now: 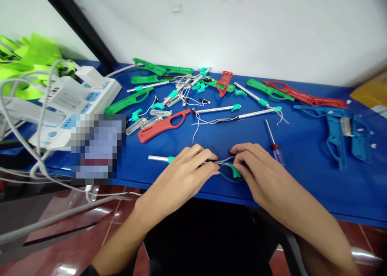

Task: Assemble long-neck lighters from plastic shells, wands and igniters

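Near the table's front edge, a blue lighter shell (230,176) lies between my hands, with a green trigger piece (235,171) and thin wires (225,160) at it. My left hand (195,167) is closed over the shell's left part, its fingertips pressed together at the wires. From under that hand a silver metal tube (157,158) with a green collar sticks out to the left. My right hand (254,167) pinches at the right end of the shell, beside the trigger piece; its fingertips partly hide what they hold.
A screwdriver (275,147) lies right of my right hand. Green, red and blue shells, tubes and wires are spread behind. Blue shells (336,141) lie at the right. At the left are a phone (99,149), a power strip (105,92) and white cables.
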A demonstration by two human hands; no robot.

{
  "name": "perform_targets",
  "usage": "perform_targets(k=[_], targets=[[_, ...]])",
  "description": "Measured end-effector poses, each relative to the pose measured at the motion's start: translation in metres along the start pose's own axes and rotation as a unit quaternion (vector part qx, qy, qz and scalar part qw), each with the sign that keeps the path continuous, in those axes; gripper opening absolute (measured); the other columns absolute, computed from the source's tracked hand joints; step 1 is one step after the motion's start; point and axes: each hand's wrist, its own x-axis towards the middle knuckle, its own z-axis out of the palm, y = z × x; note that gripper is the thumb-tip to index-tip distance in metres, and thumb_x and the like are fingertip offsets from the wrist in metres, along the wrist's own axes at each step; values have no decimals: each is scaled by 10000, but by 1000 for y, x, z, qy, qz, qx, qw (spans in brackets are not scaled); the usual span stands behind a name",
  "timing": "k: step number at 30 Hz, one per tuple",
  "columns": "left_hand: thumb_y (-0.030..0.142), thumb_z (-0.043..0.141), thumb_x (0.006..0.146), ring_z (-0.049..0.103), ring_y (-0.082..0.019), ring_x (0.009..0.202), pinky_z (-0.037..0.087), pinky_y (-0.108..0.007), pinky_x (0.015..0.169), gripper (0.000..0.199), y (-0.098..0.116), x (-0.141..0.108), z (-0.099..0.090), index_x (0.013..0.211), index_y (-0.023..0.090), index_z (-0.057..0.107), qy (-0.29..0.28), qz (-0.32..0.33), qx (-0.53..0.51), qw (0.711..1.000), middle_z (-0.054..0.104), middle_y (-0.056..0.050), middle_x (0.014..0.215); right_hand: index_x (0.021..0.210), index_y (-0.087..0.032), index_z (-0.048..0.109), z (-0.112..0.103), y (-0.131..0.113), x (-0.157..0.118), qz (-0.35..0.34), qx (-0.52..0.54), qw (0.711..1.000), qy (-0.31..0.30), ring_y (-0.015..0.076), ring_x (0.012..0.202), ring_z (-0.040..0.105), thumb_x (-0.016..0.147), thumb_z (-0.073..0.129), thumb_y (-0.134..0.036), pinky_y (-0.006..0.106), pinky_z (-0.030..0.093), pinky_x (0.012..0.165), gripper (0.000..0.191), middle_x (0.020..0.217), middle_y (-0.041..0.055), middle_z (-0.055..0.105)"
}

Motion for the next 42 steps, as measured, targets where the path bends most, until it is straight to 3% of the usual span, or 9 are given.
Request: perform_targets(k=[3, 7, 12, 20, 31, 42], targets=[[248, 524, 1153, 649, -244, 1120, 474, -419, 961, 213, 0, -1, 0, 1155, 184, 726, 2, -2, 5, 1000, 754, -70, 1269, 1208, -237, 607, -3, 3, -6, 4, 27, 1000, 6, 245, 1400, 601, 1162, 456, -300, 453, 519, 1181, 170, 1487, 92, 630], [318, 571, 1138, 642, -251, 1165, 460, -420, 1002, 218, 1, -1, 0, 1252, 173, 687, 7, -10, 18, 1000, 746, -77, 1311, 1496, -280, 532, -7, 12, -30, 0, 47, 998, 48, 208, 1487, 566, 1151, 512, -286, 426, 481, 1255, 346, 1607, 69, 585], [291, 618, 1120, 637, -221, 1108, 450, -386, 965, 208, 7, 8, 2, 1272, 160, 671, 32, -24, 16, 999, 742, -70, 1291, 1383, -258, 613, -3, 23, -52, -27, 41, 995, 85, 216, 1413, 632, 1105, 613, -246, 415, 522, 1221, 278, 1533, 84, 646], [209, 615, 1111, 592, -222, 983, 397, -386, 829, 131, 14, 29, 9, 1049, 191, 729, 30, -29, 29, 999, 757, -40, 1146, 1239, -229, 657, 7, 28, -47, -24, 68, 992, 108, 202, 1354, 672, 1096, 626, -215, 377, 555, 1183, 148, 1452, 85, 695], [234, 740, 1044, 592, -191, 886, 421, -398, 877, 144, 13, 33, 17, 901, 232, 760, 46, -129, -122, 983, 762, 0, 1025, 1228, -246, 643, 7, 30, -48, -13, 82, 992, 97, 222, 1352, 672, 1105, 610, -235, 444, 570, 1173, 127, 1459, 84, 689], [265, 707, 1071, 569, -200, 870, 340, -399, 793, 157, 13, 35, 13, 933, 234, 775, 71, -32, 29, 997, 802, -1, 1023, 1214, -235, 649, 6, 29, -49, -11, 89, 991, 102, 226, 1340, 685, 1116, 583, -248, 455, 588, 1156, 119, 1453, 98, 695]])
